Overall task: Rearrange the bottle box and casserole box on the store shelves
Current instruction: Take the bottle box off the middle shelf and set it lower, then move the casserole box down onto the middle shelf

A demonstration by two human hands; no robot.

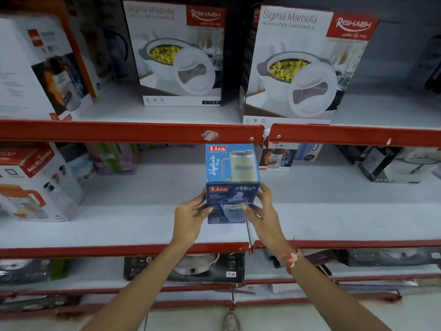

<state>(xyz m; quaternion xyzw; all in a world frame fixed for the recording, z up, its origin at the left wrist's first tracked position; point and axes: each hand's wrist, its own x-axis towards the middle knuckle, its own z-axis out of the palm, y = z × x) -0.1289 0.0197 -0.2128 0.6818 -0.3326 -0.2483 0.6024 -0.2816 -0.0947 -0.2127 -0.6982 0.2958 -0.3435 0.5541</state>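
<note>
A blue Liza bottle box (231, 177) is held in front of the middle shelf (143, 225), tilted so its top face shows. My left hand (191, 211) grips its lower left side and my right hand (262, 211) grips its lower right side. Two white Sigma Marbella casserole boxes stand on the upper shelf (119, 132): one (181, 53) at centre, set further back, the other (303, 65) to its right at the front edge.
A white flask box (40, 68) stands at the upper left. A Murlidhar box (35, 185) sits at the middle left. Small boxes (279, 157) and dark boxes (381, 163) line the middle shelf's back. Dark cookware boxes (186, 268) fill the lower shelf.
</note>
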